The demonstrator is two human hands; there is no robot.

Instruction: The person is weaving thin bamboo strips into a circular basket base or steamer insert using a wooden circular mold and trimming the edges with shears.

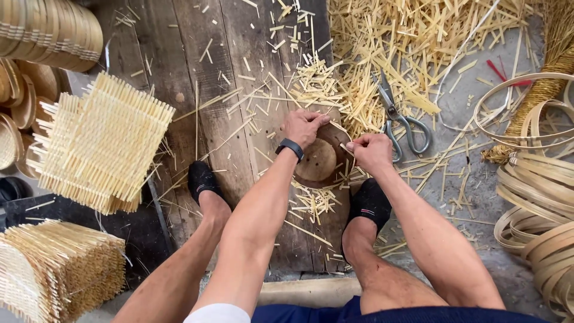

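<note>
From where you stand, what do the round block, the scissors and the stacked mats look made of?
Block: seemingly wood, matte brown with faint grain. Scissors: likely steel, dull grey. Mats: pale yellow woven strips, probably bamboo, with raw splintery ends.

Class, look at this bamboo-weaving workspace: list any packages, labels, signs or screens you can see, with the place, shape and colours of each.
Packages, labels, signs: none in view.
Screen: perhaps one, the black wristband device on the wrist behind the left hand; small, dark, rectangular, its face too small to make out.
</note>
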